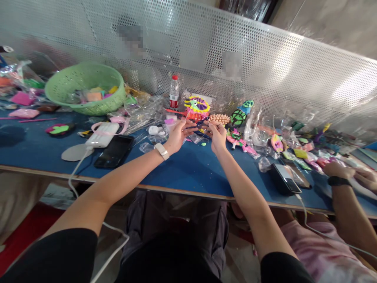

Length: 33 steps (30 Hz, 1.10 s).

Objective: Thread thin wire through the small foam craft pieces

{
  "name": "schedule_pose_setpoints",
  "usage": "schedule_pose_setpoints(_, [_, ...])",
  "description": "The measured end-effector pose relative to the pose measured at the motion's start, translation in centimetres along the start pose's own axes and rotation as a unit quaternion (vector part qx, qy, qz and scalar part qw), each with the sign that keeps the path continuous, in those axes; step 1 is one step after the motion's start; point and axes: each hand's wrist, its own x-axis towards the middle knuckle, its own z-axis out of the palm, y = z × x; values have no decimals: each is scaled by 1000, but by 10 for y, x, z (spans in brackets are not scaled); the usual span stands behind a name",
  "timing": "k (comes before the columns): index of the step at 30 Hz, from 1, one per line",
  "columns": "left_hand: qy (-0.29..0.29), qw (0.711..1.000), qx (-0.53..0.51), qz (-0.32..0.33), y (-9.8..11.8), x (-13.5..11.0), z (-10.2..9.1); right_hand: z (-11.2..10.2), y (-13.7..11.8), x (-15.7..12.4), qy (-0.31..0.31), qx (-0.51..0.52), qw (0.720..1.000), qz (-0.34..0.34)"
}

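My left hand (178,135) is raised over the blue table, its thumb and fingers closed on the edge of a thin clear piece that looks like plastic film. Opposite it, my right hand (216,133) pinches the same clear piece; its full outline is hard to make out. Just behind my hands sits a yellow, purple and pink clay figure (198,105) on a red part. A tan bumpy clay piece (219,118) lies behind my right hand. Beside that hand is a green-and-pink clay figure (235,135), and a white piece with dark spots (156,131) lies left of my left hand.
A green basket (85,107) with colourful pieces stands at the left back. Nearer are a white power bank (103,135) and a black phone (114,152). A red-capped bottle (174,92) stands by the perforated metal panel (200,55). At right, a co-worker's hand (338,170) is near colourful packets.
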Motion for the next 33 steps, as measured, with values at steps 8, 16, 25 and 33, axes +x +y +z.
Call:
schedule_pose_setpoints(8, [-37, 997, 65, 22, -1, -3, -2, -1, -3, 1, -16, -8, 1000, 3])
schedule_pose_setpoints(16, [-65, 996, 7, -63, 0, 0, -3, 0, -3, 1, 7, -13, 1000, -12])
schedule_pose_setpoints(25, [-117, 990, -37, -63, 3, 1, -5, 1, -7, -1, 16, -33, 999, -5])
schedule_pose_setpoints(33, [-88, 994, -52, -43, -3, 3, -4, 2, -9, -3, 25, -41, 999, -13])
